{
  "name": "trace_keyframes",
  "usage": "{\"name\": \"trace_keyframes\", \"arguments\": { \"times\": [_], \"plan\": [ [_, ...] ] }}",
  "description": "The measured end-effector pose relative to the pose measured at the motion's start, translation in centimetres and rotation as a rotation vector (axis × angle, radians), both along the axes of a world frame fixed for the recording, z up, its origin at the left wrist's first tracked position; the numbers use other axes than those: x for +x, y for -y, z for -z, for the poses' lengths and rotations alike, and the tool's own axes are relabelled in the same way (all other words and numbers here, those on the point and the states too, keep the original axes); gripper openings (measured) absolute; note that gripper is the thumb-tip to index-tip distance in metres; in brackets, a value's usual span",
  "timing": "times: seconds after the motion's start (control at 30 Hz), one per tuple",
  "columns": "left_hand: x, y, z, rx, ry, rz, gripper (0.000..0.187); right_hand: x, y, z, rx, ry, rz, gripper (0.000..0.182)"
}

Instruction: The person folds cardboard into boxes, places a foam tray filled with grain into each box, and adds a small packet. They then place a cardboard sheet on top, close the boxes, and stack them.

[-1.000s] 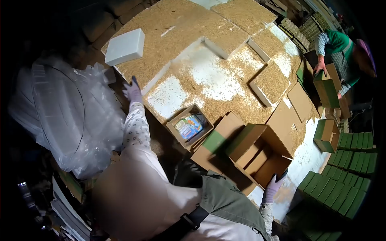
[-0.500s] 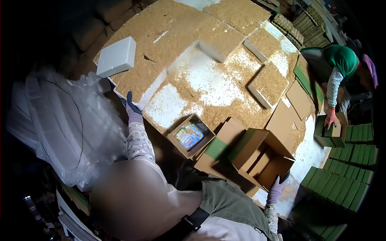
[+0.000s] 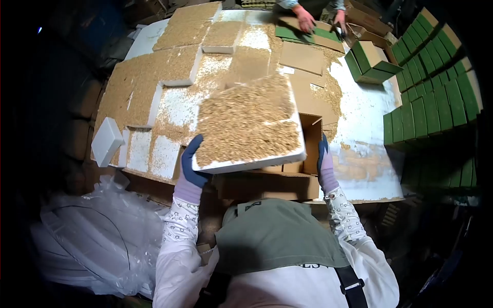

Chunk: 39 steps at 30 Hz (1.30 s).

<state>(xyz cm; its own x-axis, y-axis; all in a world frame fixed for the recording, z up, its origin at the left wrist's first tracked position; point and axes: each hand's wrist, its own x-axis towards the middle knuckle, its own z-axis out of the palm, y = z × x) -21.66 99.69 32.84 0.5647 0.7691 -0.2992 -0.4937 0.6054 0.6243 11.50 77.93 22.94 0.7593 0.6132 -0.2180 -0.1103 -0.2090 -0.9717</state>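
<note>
My left hand [image 3: 192, 161], in a blue-palmed glove, grips the near left corner of a white foam slab [image 3: 246, 165]. Loose tan flakes like wood shavings [image 3: 246, 120] cover its top. The slab is raised and tilted over an open cardboard box [image 3: 312, 141], hiding much of it. My right hand [image 3: 325, 161], gloved the same way, is closed at the right wall of that box, fingers pointing away from me. The box stands at the near edge of the table, directly in front of my body.
More flake-covered foam slabs [image 3: 179, 56] spread over the white table [image 3: 364, 118]. Flat cardboard [image 3: 302, 56] lies behind the box. Green cartons [image 3: 436, 110] are stacked at right. A co-worker's gloved hands [image 3: 306, 21] are at the far side. Clear plastic wrapping [image 3: 102, 231] lies at left.
My left hand has moved from the table's left edge to above the box, bringing a flake-covered slab. My right hand stays at the box. The view has turned, and the co-worker's hands are on flat cardboard.
</note>
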Motion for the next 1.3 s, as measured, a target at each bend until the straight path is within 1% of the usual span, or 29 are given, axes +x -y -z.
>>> {"name": "trace_keyframes", "arguments": {
  "times": [0.03,0.07,0.1,0.13,0.23,0.27,0.3,0.37,0.4,0.43,0.47,0.53,0.57,0.63,0.67,0.7,0.73,0.77,0.83,0.87,0.9,0.93,1.0,1.07,1.1,1.13,1.23,1.27,1.3],
  "plan": [
    [1.7,0.3,1.2,-0.026,0.006,0.071,0.038,0.2,0.3,-0.6,0.031,-0.073,0.021,0.055],
    [3.5,0.6,2.1,-0.051,0.01,0.14,0.036,1.7,0.2,0.6,0.268,-0.394,-0.05,0.055],
    [4.5,0.9,2.5,0.06,-0.055,0.219,0.037,1.8,1.4,1.8,0.254,-0.565,0.099,0.053],
    [5.6,1.3,2.6,0.18,-0.121,0.294,0.037,1.9,1.5,2.3,0.28,-0.606,0.101,0.052],
    [8.5,1.8,2.5,0.484,-0.324,0.397,0.039,3.0,1.9,4.8,0.297,-0.396,0.002,0.048],
    [8.9,1.9,2.4,0.53,-0.358,0.384,0.041,2.7,2.0,3.3,0.233,-0.205,-0.083,0.048],
    [9.0,2.0,2.0,0.74,-0.454,0.413,0.048,3.2,1.8,4.6,0.136,0.259,-0.151,0.047],
    [9.6,2.8,-0.1,1.165,-0.663,0.404,0.065,2.9,1.9,4.7,0.138,0.195,-0.099,0.048],
    [11.0,4.0,-0.7,0.623,-0.671,0.436,0.069,2.5,2.0,5.1,0.183,0.131,-0.024,0.048],
    [10.8,3.6,1.0,0.591,-0.793,0.492,0.074,2.4,2.4,3.3,0.206,0.057,-0.049,0.05],
    [11.1,3.3,0.5,0.647,-0.935,0.637,0.082,2.4,2.9,1.4,0.141,0.044,-0.099,0.051],
    [12.2,4.0,0.0,0.881,-1.455,0.736,0.078,3.1,2.8,-1.2,0.015,0.026,-0.211,0.054],
    [12.1,3.9,1.2,1.025,-1.562,0.674,0.065,4.6,2.7,-0.2,0.043,0.064,-0.265,0.057],
    [12.5,4.2,1.8,1.059,-1.748,0.754,0.057,9.3,1.0,3.1,0.044,-0.236,-0.232,0.063],
    [13.1,4.7,1.6,1.064,-1.842,0.801,0.054,11.6,-1.6,1.5,0.004,-0.507,-0.102,0.065],
    [13.8,5.2,1.0,1.031,-1.888,0.839,0.046,14.0,-4.7,4.1,-0.166,-0.099,-0.14,0.07],
    [13.3,5.5,2.6,1.16,-1.87,0.779,0.054,16.0,-7.6,7.6,-0.32,0.313,-0.189,0.075],
    [12.9,5.4,4.1,1.18,-1.824,0.705,0.052,17.3,-10.6,9.4,-0.454,0.388,-0.185,0.082],
    [12.3,6.4,3.0,1.394,-1.766,0.594,0.04,16.1,-14.5,10.7,-0.664,0.477,-0.249,0.09],
    [12.7,6.7,-0.7,1.458,-1.707,0.519,0.035,15.8,-15.2,10.1,-0.747,0.492,-0.282,0.091],
    [12.1,6.5,-1.3,1.556,-1.708,0.38,0.034,15.4,-16.2,9.7,-0.83,0.495,-0.299,0.091],
    [10.9,6.2,-2.0,1.464,-1.715,0.304,0.034,15.3,-16.8,9.4,-0.92,0.499,-0.298,0.09],
    [7.2,3.9,-1.5,1.026,-1.648,0.073,0.037,18.0,-16.6,16.1,-0.675,0.465,-0.238,0.094],
    [1.9,-0.1,2.0,0.582,-1.827,0.021,0.042,17.5,-15.1,14.1,-0.31,0.061,-0.2,0.076],
    [-1.2,-2.4,4.9,0.48,-1.904,0.202,0.043,16.8,-14.0,13.9,0.037,-0.229,-0.061,0.054],
    [-3.8,-3.8,7.9,0.38,-1.967,0.392,0.045,15.7,-12.3,11.5,0.133,-0.398,0.026,0.048],
    [-6.6,-3.6,13.6,0.423,-2.146,0.905,0.044,18.5,-6.5,11.2,-0.022,-0.235,-0.065,0.037],
    [-7.4,-3.7,15.0,0.48,-2.104,0.931,0.044,18.5,-4.3,10.0,-0.057,-0.122,-0.083,0.035],
    [-8.2,-4.1,16.3,0.538,-2.063,0.952,0.044,16.9,-2.9,6.7,-0.193,-0.212,0.033,0.037]
  ]
}}
